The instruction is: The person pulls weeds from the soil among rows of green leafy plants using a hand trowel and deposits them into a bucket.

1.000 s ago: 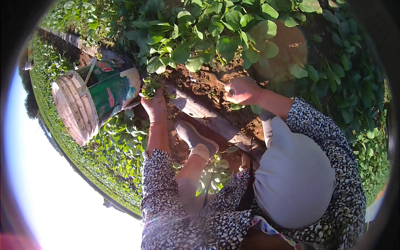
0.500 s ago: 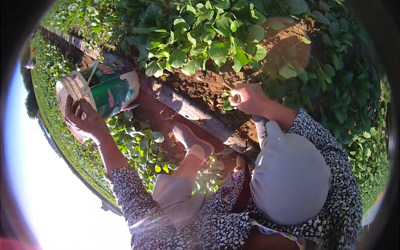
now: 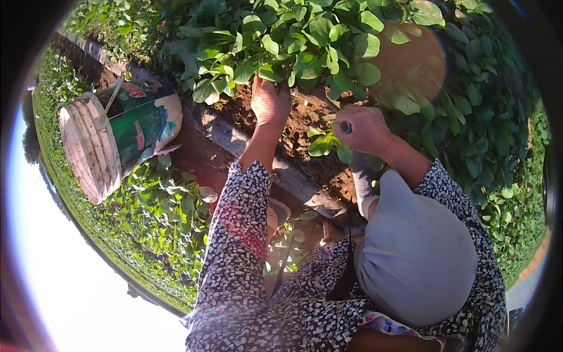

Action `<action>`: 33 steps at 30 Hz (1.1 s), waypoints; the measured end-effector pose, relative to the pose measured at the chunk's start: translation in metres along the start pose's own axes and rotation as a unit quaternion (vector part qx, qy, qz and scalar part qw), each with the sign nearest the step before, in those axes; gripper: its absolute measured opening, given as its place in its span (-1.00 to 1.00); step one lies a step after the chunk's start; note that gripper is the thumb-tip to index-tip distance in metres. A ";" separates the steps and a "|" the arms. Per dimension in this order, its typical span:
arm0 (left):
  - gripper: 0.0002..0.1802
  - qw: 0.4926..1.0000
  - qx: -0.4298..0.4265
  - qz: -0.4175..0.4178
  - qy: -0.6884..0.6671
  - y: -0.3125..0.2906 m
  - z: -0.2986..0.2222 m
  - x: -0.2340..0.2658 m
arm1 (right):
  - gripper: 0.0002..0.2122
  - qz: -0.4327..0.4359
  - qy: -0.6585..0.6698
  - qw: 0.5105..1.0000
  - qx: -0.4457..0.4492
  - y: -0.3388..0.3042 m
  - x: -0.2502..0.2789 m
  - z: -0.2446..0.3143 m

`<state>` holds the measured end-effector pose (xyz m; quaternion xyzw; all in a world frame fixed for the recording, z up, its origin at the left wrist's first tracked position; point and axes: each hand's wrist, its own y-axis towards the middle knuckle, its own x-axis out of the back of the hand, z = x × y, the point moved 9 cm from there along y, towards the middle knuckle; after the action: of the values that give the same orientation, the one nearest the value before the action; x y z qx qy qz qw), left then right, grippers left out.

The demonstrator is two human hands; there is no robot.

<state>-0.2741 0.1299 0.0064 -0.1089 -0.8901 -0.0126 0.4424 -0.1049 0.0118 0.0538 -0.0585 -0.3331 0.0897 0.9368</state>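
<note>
Among the broad green leaves of the leafy plants [image 3: 305, 64], my left hand [image 3: 271, 105] reaches in low at the edge of the bed. Leaves cover its fingertips, so I cannot tell what they touch. To the right, my right hand [image 3: 365, 130] is closed round a hand tool [image 3: 346, 127], whose round handle end points up. A thin part of the tool seems to run toward the soil between my hands. Just below, a small leafy plant [image 3: 324, 144] stands apart on brown crumbly soil [image 3: 299, 120].
A dirty green and white bucket [image 3: 143, 126] lies tilted at the left, on the strip beside the bed. A pale edging strip [image 3: 234, 132] crosses diagonally in front of me. My bent grey-clad knee [image 3: 416, 252] rises at the lower right. Dense greenery lies on both sides.
My left hand has left the bucket's rim and moved right, in under the leaves. My right hand has shifted slightly right with the tool, uncovering more of the small plant.
</note>
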 end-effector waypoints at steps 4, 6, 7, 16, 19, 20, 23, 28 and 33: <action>-0.43 0.989 -0.043 0.089 0.109 -0.023 -0.065 -0.036 | -0.88 -0.011 0.004 0.999 -0.043 -0.003 -0.008 -0.011; -0.65 0.988 -0.026 0.088 0.122 -0.035 -0.071 -0.053 | -0.87 -0.017 0.031 0.998 -0.060 -0.002 -0.012 -0.011; -0.62 0.990 -0.043 0.069 0.113 -0.034 -0.073 -0.052 | -0.86 -0.021 0.044 0.996 -0.072 -0.003 -0.012 -0.012; -0.67 0.953 0.123 -0.049 -0.272 -0.059 0.025 -0.029 | -0.80 0.107 0.005 0.979 -0.173 0.015 0.001 0.006; -0.56 0.965 0.249 -0.015 -0.079 -0.037 0.045 -0.010 | -0.71 0.059 0.026 0.989 -0.132 0.016 0.000 -0.003; -0.50 0.979 0.202 -0.017 -0.029 -0.022 0.044 -0.005 | -0.73 0.058 0.030 0.989 -0.131 0.017 -0.004 -0.001; -0.31 0.974 0.206 0.056 0.075 0.008 0.033 -0.016 | -0.81 0.023 0.004 0.992 -0.123 0.011 -0.020 -0.007; -0.42 0.978 0.205 0.039 0.030 0.032 0.038 -0.039 | -0.85 -0.044 0.005 0.997 -0.069 0.000 -0.029 -0.005; -0.51 0.989 0.045 0.014 0.140 0.034 0.088 -0.052 | -0.88 -0.018 0.032 0.999 -0.010 0.009 -0.049 0.007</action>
<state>-0.3061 0.1639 -0.0907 -0.0982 -0.8172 0.0184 0.5676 -0.1480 0.0105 0.0277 -0.0646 -0.3045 0.0681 0.9479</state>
